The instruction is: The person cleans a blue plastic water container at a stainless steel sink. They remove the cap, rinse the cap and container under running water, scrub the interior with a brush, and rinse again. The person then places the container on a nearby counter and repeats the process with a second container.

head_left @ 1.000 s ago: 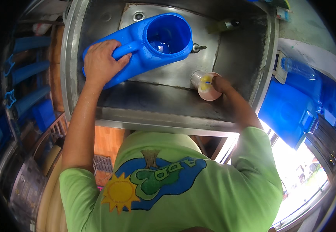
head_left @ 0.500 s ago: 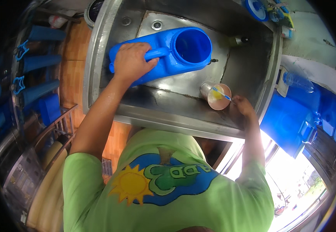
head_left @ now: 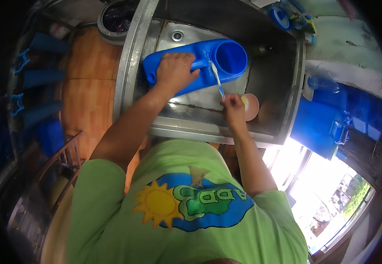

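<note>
A blue plastic water jug [head_left: 206, 80] lies on its side in the metal sink [head_left: 275, 72], its wide round mouth toward the right. My left hand [head_left: 176, 72] is closed around the jug's handle. Between the fingers of my right hand [head_left: 234, 108] is a blue-and-white toothbrush [head_left: 218, 81], its head against the jug between handle and mouth. Just right of that hand sits a pinkish cup [head_left: 253, 108], partly hidden by it, with something yellow at its inner left side.
A round drain [head_left: 177, 36] shows behind the jug, and a bottle [head_left: 262, 49] lies in the sink's far right. A lined bin [head_left: 119, 21] stands beyond the sink's left edge. Blue containers [head_left: 316, 123] and a clear bottle [head_left: 325, 84] are at the right; a rack [head_left: 45, 77] is at the left.
My right hand has moved left from the cup, bringing the toothbrush out of it and onto the jug. My left hand stays on the handle. The view has shifted a little.
</note>
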Available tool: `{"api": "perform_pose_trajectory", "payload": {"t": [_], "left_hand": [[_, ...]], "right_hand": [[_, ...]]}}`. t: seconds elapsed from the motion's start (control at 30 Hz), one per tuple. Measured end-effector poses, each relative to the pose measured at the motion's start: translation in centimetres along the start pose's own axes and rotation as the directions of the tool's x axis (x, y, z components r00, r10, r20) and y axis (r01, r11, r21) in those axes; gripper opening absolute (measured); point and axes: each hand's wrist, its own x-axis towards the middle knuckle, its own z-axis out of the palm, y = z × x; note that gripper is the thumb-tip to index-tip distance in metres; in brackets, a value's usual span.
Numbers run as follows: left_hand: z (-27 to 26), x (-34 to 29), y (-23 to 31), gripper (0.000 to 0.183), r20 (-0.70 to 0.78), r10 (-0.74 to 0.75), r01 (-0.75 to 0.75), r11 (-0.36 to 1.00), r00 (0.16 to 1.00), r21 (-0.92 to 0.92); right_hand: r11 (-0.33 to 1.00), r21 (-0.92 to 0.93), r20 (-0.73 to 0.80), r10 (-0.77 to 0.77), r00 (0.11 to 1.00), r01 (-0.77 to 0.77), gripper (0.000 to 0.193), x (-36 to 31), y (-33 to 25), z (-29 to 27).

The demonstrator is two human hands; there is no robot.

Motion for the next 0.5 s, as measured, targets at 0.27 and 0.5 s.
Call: {"api": "perform_pose_trajectory", "payload": {"t": [0.27,0.5], "left_hand": [[0.0,0.0,-0.5,0.034,0.003,0.038,-0.038,0.998,0.999,-0.05],[-0.3,-0.1,-0.8,0.031,-0.009,0.046,-0.047,0.995,0.999,-0.087]], "right_hand": [[0.998,-0.055,-0.035,-0.011,0.999,0.009,0.015,0.6,1.5,0.1],[0.99,-0.12,-0.076,-0.082,0.994,0.072,0.013,-0.5,-0.8,0.6]]}}
